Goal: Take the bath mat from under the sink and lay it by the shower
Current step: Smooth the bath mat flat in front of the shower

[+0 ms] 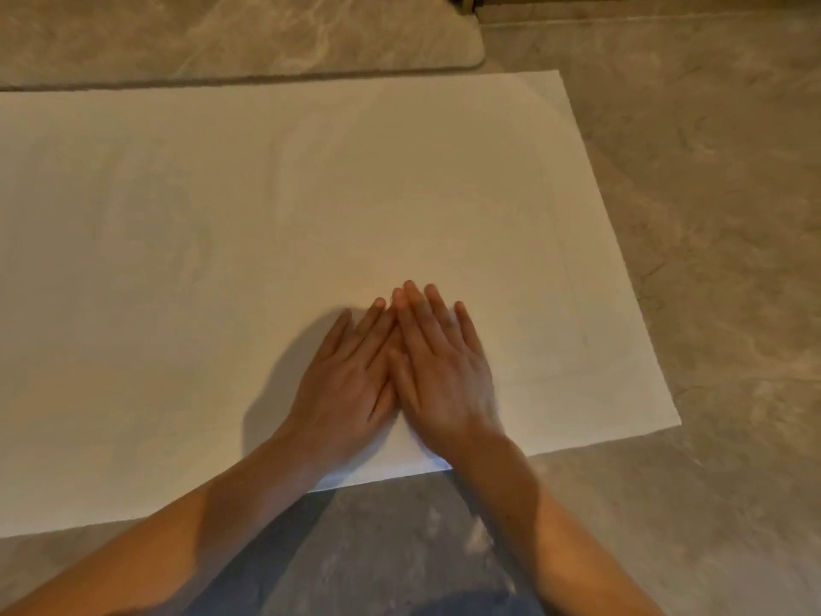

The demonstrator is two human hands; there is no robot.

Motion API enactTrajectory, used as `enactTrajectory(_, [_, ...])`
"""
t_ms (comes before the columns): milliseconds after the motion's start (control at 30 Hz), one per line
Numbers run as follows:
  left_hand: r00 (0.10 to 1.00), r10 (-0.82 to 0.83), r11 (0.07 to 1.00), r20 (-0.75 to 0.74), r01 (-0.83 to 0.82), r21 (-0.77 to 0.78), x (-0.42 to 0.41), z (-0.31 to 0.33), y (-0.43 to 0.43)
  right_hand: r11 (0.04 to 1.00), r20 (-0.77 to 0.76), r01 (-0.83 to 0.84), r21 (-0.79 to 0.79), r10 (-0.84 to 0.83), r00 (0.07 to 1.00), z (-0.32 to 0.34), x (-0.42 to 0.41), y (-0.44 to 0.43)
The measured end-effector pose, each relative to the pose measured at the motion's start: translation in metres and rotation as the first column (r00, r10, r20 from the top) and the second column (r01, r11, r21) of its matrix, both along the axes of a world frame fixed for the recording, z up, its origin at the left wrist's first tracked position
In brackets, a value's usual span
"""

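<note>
**Mat down flat, hands smoothing it**

Mat (311,215) lies spread on the marbled stone floor (711,215), its far edge against a raised stone sill (177,33). White, thin, soft-looking; probably light and floppy, best lifted by its corners. Left hand (346,380) and right hand (440,371) press flat, fingers extended, overlapping near the front edge.

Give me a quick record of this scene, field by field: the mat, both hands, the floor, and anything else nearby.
mat: white bath mat, spread flat on the floor
left hand: palm down on the mat, fingers straight, no grip
right hand: palm down on the mat, partly over the left
floor: beige marbled tile
nearby: grey rounded mat beyond the far edge
</note>
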State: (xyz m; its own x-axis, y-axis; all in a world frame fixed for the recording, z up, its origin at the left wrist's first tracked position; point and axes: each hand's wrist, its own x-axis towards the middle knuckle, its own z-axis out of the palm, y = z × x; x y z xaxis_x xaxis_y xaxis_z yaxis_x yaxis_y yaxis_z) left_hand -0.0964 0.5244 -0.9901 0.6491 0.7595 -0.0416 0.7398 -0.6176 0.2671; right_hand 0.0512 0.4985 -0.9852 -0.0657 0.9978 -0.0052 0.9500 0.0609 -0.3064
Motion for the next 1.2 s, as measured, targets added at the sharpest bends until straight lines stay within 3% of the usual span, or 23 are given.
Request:
enactTrajectory(200, [0.999,0.016,1.000,-0.046,-0.015,0.004,-0.002,-0.007,-0.002,0.997,0.074,0.043,-0.063,-0.039,0.997,-0.011,0.079,-0.005])
enactTrajectory(367, [0.999,0.024,1.000,-0.041,-0.024,0.000,-0.001,-0.008,-0.003,0.959,0.124,0.266,-0.097,-0.253,0.959,-0.009,0.161,-0.027])
enactTrajectory(533, [0.999,0.019,1.000,-0.040,-0.019,-0.009,-0.001,-0.005,-0.003,0.936,0.094,0.346,-0.066,-0.340,0.936,0.004,0.138,-0.022])
enactTrajectory(700, [0.997,0.071,0.993,0.024,-0.073,0.092,-0.017,0.000,0.009,0.997,-0.053,0.060,0.053,-0.058,0.997,0.012,0.016,0.013])
enactTrajectory(800, [0.987,0.161,0.978,-0.002,-0.159,0.137,-0.047,0.005,0.020,0.999,-0.032,-0.049,-0.014,0.049,0.998,0.007,-0.029,0.024])
enactTrajectory(900, [0.970,0.243,0.966,-0.026,-0.240,0.094,-0.063,-0.003,0.020,0.994,0.042,-0.075,-0.075,0.079,0.996,-0.009,-0.031,0.027])
enactTrajectory(1000, [0.961,0.271,0.960,-0.060,-0.265,0.093,-0.067,-0.014,0.020,0.996,0.084,-0.078,-0.037,0.081,0.993,-0.018,-0.029,0.028])
enactTrajectory(1200, [0.967,0.248,0.967,-0.056,-0.243,0.073,-0.069,-0.016,0.024,0.997,0.041,-0.072,-0.040,0.073,0.996,-0.019,-0.030,0.030])
